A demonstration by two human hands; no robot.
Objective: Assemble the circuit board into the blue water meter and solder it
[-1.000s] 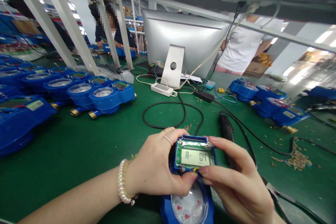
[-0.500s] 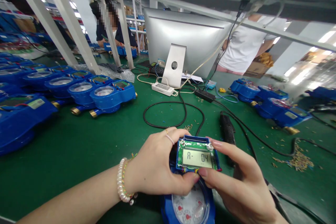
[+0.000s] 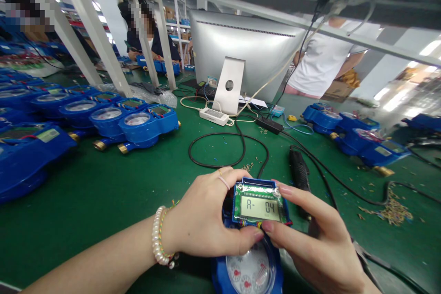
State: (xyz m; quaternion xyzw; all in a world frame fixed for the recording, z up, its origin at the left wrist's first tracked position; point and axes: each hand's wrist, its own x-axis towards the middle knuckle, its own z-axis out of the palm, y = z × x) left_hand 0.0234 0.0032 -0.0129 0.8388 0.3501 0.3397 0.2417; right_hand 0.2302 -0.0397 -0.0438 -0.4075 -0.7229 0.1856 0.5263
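At the near edge stood a blue plastic meter (image 3: 219, 272) with a round, clear-covered dial (image 3: 247, 270). Just beyond the dial was a green rectangular circuit board (image 3: 258, 195) in a blue frame, its grey display (image 3: 260, 208) reading "A- 04".

The left hand (image 3: 200, 216) was clamped around the left side of the framed board, thumb at the near edge, fingers at the far edge. The right hand (image 3: 320, 236) pinched the right part, forefinger on the far right corner, thumb on the near edge beside the left thumb. Thin coloured wires (image 3: 288, 223) showed along that near edge.

In this inspector's judgement, sound handling called for pressure on the frame only, shared evenly by both hands, with the display unobstructed and the wires free of the thumbs. The wires appeared the likeliest point of pinching.

Beyond the right hand lay a black ribbed tool handle (image 3: 299, 170); farther right, a loose heap of small brass-coloured screws (image 3: 394, 209) on the green bench top (image 3: 138, 183). Blue meters with brass fittings (image 3: 148, 124) were ranked at left. At the far side stood a silver monitor (image 3: 246, 46), its back facing the wearer.
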